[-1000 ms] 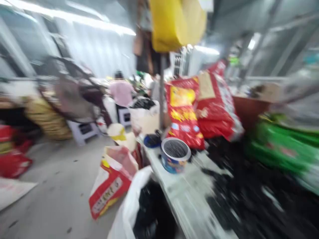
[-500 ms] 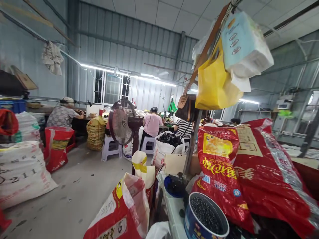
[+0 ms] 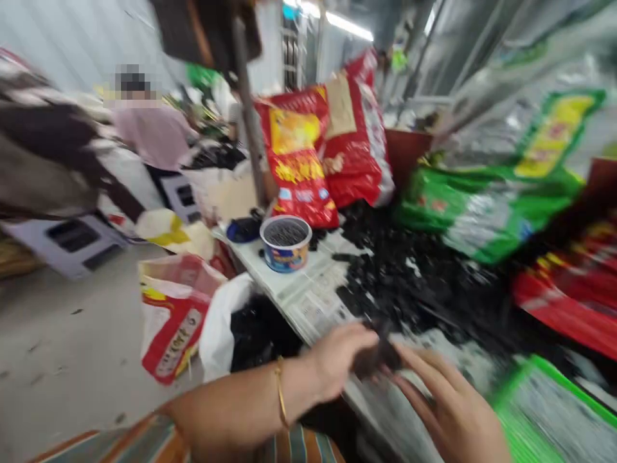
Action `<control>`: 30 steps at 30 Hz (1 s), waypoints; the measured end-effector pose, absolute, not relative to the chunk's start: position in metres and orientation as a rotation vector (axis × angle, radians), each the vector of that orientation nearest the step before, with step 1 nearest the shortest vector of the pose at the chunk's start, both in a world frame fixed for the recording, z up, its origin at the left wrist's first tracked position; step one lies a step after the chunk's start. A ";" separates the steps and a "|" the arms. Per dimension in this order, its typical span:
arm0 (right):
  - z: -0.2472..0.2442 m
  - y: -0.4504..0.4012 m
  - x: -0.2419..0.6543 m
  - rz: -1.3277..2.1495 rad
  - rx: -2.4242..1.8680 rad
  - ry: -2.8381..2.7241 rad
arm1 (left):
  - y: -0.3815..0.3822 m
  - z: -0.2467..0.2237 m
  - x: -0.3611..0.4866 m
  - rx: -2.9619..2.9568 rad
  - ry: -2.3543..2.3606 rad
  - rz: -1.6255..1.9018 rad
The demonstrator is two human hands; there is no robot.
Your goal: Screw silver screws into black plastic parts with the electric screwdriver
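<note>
Over the table's near edge, my left hand (image 3: 335, 360) is closed on a small, dark black piece (image 3: 378, 355), blurred by motion. My right hand (image 3: 446, 399) comes in from the right, its fingertips pressed against the same piece. What exactly the piece is cannot be made out. Just beyond the hands lies a wide heap of loose black pieces (image 3: 414, 276). A round blue tub (image 3: 285, 257) filled with small black bits stands farther back on the table (image 3: 313, 315).
Behind the tub stand red printed bags (image 3: 301, 161); a green bag (image 3: 491, 206) is on the right. A green-rimmed tray (image 3: 511, 392) sits at lower right. Left of the table are an open white sack (image 3: 216, 328) and a red-white bag (image 3: 168, 328). A person in pink (image 3: 149, 128) sits beyond.
My view has swung down and to the right, from the room toward the table. Both my hands, the black heap and the green tray have come into sight.
</note>
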State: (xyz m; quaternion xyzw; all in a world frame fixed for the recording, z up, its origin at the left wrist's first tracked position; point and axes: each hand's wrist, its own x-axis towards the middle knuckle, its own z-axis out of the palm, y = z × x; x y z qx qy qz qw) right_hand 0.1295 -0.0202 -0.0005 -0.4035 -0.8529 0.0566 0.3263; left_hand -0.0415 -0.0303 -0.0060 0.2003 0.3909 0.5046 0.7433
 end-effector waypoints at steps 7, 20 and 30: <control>0.000 -0.022 0.125 0.159 -1.070 -2.218 | -0.030 0.005 -0.045 0.444 0.883 1.047; -0.003 -0.022 0.125 0.062 -1.070 -2.187 | -0.033 -0.002 -0.041 0.451 0.885 0.998; -0.011 -0.040 0.112 0.924 -1.512 -1.535 | -0.041 -0.013 -0.027 0.629 0.878 1.119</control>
